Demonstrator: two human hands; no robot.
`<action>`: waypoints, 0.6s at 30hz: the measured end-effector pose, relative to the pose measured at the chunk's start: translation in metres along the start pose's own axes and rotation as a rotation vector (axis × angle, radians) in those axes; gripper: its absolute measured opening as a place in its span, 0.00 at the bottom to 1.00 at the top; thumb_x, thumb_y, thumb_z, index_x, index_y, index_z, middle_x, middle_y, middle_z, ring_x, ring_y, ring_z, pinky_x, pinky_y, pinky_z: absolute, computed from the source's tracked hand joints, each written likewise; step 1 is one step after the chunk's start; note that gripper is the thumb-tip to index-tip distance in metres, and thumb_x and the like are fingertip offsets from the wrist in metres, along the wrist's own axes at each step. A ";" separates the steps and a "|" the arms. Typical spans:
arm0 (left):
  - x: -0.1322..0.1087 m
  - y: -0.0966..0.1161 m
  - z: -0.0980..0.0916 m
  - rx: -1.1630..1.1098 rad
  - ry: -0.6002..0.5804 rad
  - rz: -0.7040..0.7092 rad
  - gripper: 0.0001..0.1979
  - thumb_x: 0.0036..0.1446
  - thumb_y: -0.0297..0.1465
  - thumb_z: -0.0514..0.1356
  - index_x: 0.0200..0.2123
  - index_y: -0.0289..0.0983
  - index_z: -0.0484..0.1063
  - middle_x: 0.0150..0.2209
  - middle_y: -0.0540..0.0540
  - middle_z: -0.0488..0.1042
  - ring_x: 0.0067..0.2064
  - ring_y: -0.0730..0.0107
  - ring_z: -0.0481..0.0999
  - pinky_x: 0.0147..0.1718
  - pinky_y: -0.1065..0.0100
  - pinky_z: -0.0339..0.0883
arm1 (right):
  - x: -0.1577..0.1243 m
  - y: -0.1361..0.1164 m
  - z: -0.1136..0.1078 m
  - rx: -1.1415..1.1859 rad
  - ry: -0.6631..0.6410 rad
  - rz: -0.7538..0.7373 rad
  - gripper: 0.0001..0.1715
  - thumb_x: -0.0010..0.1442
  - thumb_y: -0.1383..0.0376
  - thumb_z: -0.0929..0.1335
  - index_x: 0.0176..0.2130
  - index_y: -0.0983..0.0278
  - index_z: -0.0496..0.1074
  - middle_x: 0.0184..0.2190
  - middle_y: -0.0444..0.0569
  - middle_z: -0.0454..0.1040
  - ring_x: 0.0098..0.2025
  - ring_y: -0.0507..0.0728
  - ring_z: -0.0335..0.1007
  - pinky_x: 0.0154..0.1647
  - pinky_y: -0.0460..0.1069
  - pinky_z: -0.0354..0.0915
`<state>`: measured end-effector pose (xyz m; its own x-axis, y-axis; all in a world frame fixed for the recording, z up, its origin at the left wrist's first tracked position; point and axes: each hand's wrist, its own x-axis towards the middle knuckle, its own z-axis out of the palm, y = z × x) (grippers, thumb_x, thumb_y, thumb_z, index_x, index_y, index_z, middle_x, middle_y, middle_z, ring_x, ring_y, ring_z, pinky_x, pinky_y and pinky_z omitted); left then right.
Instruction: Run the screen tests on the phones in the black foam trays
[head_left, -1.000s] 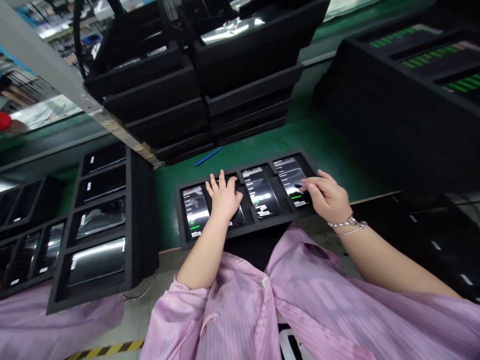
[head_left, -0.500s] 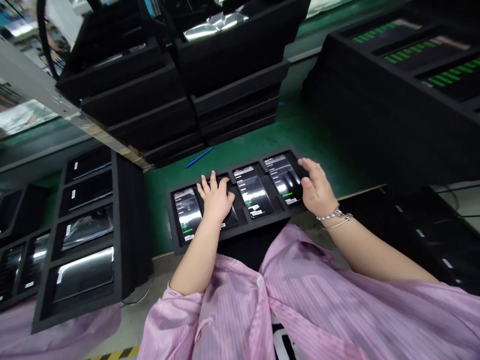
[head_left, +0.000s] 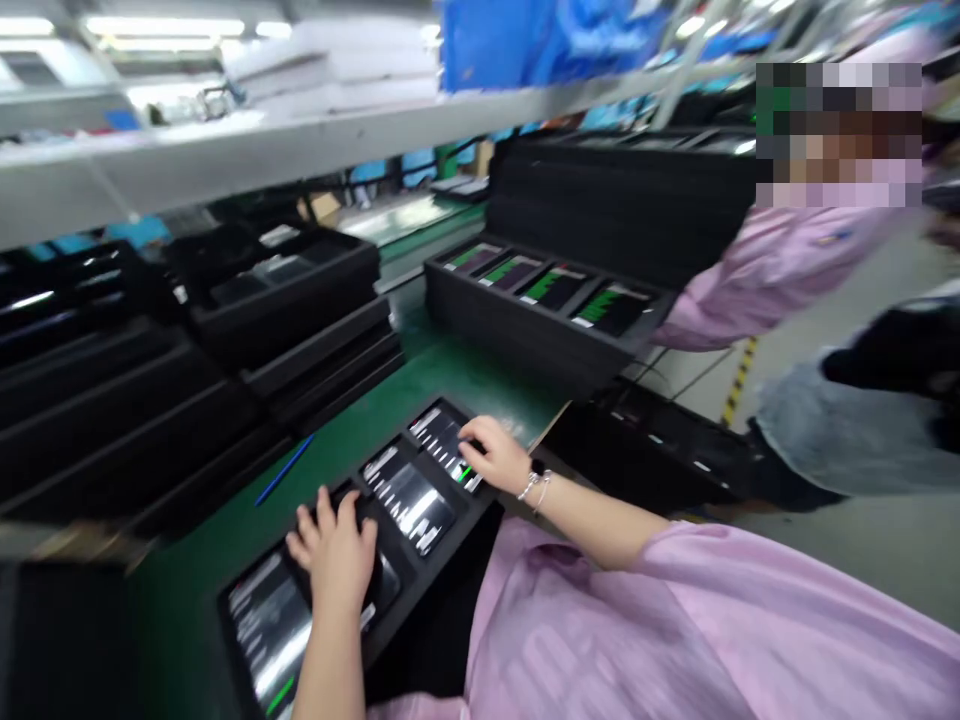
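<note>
A black foam tray point(head_left: 442, 560) lies on the green bench, a row of phones set in its slots. Fingers spread, my left hand point(head_left: 337, 550) rests over one phone point(head_left: 384, 578) and covers much of it. Left of that hand is a phone point(head_left: 274, 625) with a lit screen. Between my hands lies another lit phone point(head_left: 411, 500), uncovered. My right hand point(head_left: 496, 455) is at the far-end phone point(head_left: 439, 440), fingers slightly bent and thumb apart, nothing held. Whether its fingertips touch the glass I cannot tell.
A blue pen point(head_left: 283, 470) lies behind the tray. Black tray stacks point(head_left: 315, 340) stand at the back left. Toward the right is a tray stack point(head_left: 517, 330) of phones showing green bars, beside a co-worker's pink sleeve point(head_left: 720, 285). A shelf beam point(head_left: 300, 140) crosses above.
The view has swung up and to the right, bringing the co-worker and shelf into sight. My left hand stays over the same phone; my right hand has moved inward over the end phone.
</note>
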<state>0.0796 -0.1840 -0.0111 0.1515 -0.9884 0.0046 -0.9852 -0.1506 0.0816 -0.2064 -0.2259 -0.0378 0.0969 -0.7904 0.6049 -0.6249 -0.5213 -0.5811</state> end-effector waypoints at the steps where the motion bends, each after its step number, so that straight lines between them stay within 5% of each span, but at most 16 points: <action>1: 0.004 -0.002 0.004 0.012 0.034 0.017 0.23 0.67 0.35 0.52 0.63 0.40 0.70 0.74 0.37 0.53 0.73 0.30 0.49 0.67 0.32 0.47 | 0.004 0.001 0.002 -0.015 0.006 -0.001 0.06 0.67 0.63 0.64 0.40 0.62 0.70 0.36 0.51 0.73 0.40 0.59 0.70 0.45 0.54 0.69; 7: 0.019 -0.009 0.019 0.022 0.114 0.033 0.24 0.68 0.39 0.48 0.61 0.41 0.72 0.73 0.37 0.55 0.71 0.27 0.53 0.64 0.28 0.52 | 0.014 0.006 0.004 -0.033 -0.007 0.061 0.09 0.66 0.62 0.70 0.36 0.64 0.68 0.33 0.46 0.71 0.37 0.56 0.69 0.43 0.51 0.67; 18: 0.017 -0.003 0.009 -0.040 0.080 0.037 0.25 0.68 0.41 0.46 0.58 0.41 0.73 0.73 0.35 0.54 0.72 0.26 0.50 0.64 0.27 0.47 | 0.011 0.005 -0.002 0.082 -0.132 0.327 0.19 0.70 0.55 0.70 0.32 0.64 0.69 0.21 0.38 0.66 0.23 0.51 0.62 0.29 0.46 0.60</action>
<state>0.0843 -0.2002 -0.0202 0.1226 -0.9886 0.0874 -0.9865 -0.1117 0.1199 -0.2099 -0.2364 -0.0335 0.0048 -0.9516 0.3072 -0.5760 -0.2538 -0.7770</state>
